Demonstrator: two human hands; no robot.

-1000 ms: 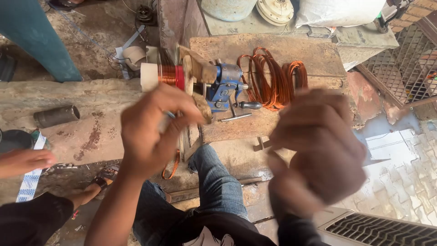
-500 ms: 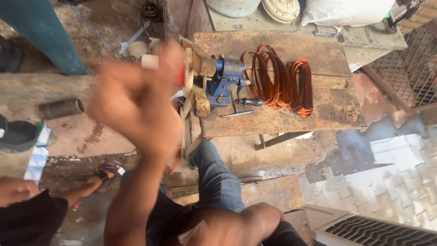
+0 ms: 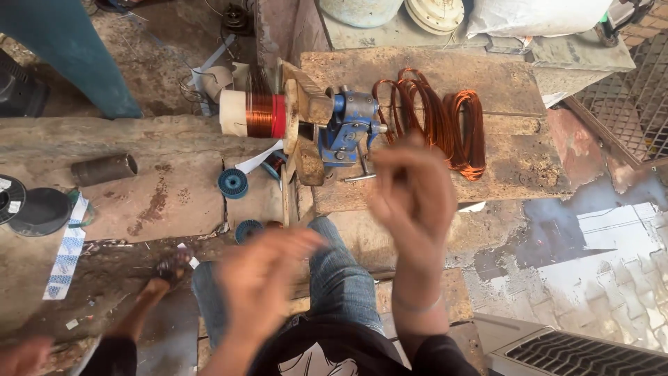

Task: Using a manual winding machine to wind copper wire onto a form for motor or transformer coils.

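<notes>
Both of my hands are blurred by motion above my lap. My left hand (image 3: 268, 275) is low, over my jeans-clad knee, fingers pointing away from me. Higher up, my right hand (image 3: 412, 189) hovers with loosely curled fingers, just in front of the blue hand-crank winder (image 3: 348, 129). Whether either hand holds anything is hidden by the blur. The winder is clamped to a worn wooden board (image 3: 501, 167). A spool wound with copper wire (image 3: 254, 113) sticks out to its left. Several loops of copper wire coils (image 3: 435, 118) lie on the board to its right.
Two small blue spools (image 3: 232, 183) (image 3: 247, 230) lie on the ground near my knee. A metal cylinder (image 3: 104, 168) and a black round object (image 3: 42, 209) sit at left. Another person's sandalled foot (image 3: 170, 263) and hand (image 3: 24, 355) show lower left. A vent grille (image 3: 584, 355) is lower right.
My left hand dropped from in front of the spool down to my lap. My right hand rose from my lap to just before the winder.
</notes>
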